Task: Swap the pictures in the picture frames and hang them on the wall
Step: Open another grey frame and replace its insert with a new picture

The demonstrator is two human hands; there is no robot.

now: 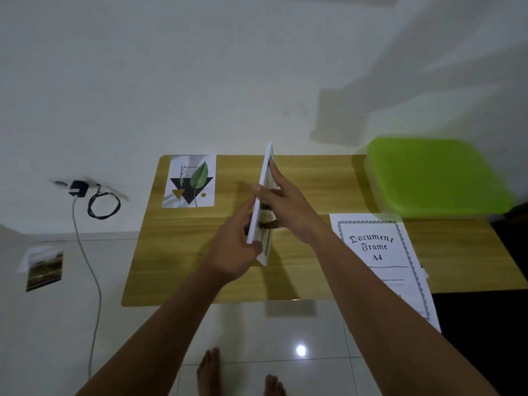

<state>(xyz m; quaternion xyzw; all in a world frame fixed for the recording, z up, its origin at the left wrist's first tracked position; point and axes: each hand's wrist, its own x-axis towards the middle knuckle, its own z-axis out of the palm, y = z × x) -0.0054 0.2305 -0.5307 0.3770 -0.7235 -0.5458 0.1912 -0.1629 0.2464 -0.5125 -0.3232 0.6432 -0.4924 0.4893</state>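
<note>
A white picture frame (264,181) stands on edge above the middle of the wooden table (183,252), seen almost edge-on. My left hand (233,250) grips its near lower edge from the left side. My right hand (285,204) lies against the frame's right face with straight fingers and the thumb hooked over the white edge. A loose leaf picture (190,181) lies flat at the table's far left. A "Document Frame A4" sheet (380,252) lies on the right, overhanging the near edge.
A green plastic lid or box (434,175) sits at the table's far right. A black charger with a coiled cable (100,201) hangs on the white wall at left. A small photo (44,270) lies on the floor. My bare feet (211,372) stand on white tiles.
</note>
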